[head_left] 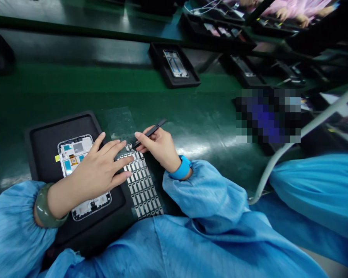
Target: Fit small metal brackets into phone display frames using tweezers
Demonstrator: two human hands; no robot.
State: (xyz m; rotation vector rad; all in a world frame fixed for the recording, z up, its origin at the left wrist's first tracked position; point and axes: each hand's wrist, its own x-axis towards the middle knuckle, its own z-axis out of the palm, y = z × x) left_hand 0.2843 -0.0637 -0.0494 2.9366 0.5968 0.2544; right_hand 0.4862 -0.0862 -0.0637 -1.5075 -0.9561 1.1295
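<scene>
My right hand [159, 144] grips black tweezers [150, 133], their tips pointing down to the top rows of a clear sheet of small silver stickers [143, 187]. Across the sheet's upper left reaches my left hand [101, 166], fingers spread, with fingertips on or just above the stickers. Under that hand and wrist, partly hidden, lies a silver phone frame [91, 206] with blue and orange parts and a yellow tab. The frame rests in a black foam tray [43, 154].
Beyond the sheet is a clear film [120, 119] on the green bench. A second black tray [174, 83] holding a phone frame [176, 63] stands farther back. More trays line the right, beside a pale curved tube [266, 173]. Another person's hands [292, 17] show at top right.
</scene>
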